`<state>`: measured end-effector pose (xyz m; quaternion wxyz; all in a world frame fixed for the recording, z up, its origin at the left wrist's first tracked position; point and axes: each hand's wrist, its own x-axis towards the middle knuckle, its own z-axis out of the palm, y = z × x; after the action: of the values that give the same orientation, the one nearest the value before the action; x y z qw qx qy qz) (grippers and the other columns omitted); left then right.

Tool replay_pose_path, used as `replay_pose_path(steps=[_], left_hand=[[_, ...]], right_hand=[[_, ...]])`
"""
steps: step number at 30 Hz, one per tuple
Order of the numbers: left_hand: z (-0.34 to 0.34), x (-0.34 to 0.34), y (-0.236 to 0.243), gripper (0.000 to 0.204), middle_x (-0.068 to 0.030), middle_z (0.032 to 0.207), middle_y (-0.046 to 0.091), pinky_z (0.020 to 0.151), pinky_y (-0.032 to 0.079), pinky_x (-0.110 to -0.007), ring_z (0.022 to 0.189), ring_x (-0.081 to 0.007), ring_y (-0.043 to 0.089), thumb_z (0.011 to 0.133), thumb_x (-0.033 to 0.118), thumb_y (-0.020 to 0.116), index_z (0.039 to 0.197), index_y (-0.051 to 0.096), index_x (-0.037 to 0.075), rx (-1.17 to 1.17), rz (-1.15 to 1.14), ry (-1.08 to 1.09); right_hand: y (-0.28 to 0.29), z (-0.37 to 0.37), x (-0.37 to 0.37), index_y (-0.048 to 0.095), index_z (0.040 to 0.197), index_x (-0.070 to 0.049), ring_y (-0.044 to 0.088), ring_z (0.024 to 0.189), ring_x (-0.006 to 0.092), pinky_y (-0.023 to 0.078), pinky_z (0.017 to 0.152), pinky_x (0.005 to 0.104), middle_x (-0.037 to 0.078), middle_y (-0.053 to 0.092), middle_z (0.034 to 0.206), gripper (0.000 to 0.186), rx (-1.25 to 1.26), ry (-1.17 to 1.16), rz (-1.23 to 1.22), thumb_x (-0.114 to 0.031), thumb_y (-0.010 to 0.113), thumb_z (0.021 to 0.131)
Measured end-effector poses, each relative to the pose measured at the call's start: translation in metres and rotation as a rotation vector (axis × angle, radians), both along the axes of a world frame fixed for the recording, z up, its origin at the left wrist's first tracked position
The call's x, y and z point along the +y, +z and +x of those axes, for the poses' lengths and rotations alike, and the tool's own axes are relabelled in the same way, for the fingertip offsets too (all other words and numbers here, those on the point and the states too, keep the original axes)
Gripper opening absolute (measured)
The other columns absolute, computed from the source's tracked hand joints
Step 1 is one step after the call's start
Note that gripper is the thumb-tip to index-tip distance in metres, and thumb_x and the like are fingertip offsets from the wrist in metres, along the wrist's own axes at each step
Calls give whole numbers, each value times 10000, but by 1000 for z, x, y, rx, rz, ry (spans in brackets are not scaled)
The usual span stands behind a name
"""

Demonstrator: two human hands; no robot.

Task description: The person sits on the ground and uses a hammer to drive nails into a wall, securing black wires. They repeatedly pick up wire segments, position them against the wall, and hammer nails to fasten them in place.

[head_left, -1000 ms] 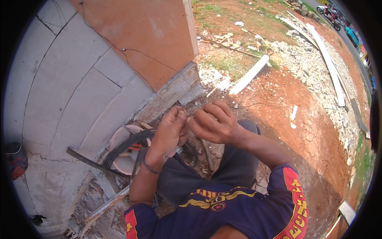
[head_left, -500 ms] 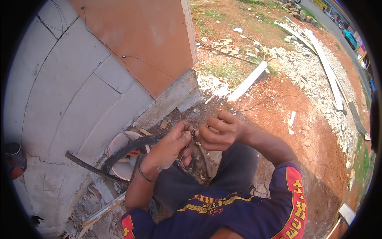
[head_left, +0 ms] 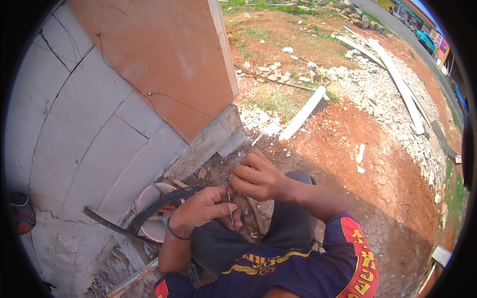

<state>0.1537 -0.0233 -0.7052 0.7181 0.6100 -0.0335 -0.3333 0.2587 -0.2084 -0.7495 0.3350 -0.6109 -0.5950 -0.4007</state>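
My left hand [head_left: 209, 207] is closed around a thin metal rod [head_left: 230, 211], which stands nearly upright between the thumb and fingers. Against the rod's upper end are the curled fingers of my right hand [head_left: 256, 176]; whatever they pinch is hidden by the knuckles. Both hands meet above my lap, over my dark trousers [head_left: 288, 218]. Just left of my left wrist, a bundle of black cable or hose [head_left: 158, 207] lies over a round pale container [head_left: 149, 229] with something red inside.
A cracked concrete slab [head_left: 74, 149] and an orange wall panel [head_left: 164, 54] fill the left. A dark and red object [head_left: 22, 213] sits at the far left edge. Ahead lie a white pipe [head_left: 303, 114], rubble [head_left: 382, 94] and long white strips [head_left: 400, 82] on reddish soil.
My right hand has come lower and left, close against my left hand. The rod now shows more plainly in my left hand. The head view has shifted slightly.
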Motion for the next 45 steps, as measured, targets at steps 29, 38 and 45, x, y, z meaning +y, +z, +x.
replay_pose_path(steps=[29,38,45], left_hand=[[30,-17,-24,371,-121,1015,686,881,505,-325,972,-165,638,1001,118,550,1332,478,-32,-454,-24,661],[19,-41,-23,321,-106,951,665,904,506,-350,986,-188,640,966,29,555,1281,515,-19,-832,220,846],[7,-48,-44,136,-157,956,661,770,555,-380,902,-342,672,855,-18,648,991,654,-29,-1546,668,707]], right_hand=[[15,-42,10,566,783,-68,513,747,250,377,670,353,60,475,768,177,410,-25,-9,-101,734,737],[-8,-37,11,563,789,-60,524,700,278,390,644,384,92,497,752,152,607,-132,57,-71,711,754],[-12,-13,11,598,895,-4,569,696,336,455,628,414,139,573,773,99,654,-327,195,-51,672,848]])
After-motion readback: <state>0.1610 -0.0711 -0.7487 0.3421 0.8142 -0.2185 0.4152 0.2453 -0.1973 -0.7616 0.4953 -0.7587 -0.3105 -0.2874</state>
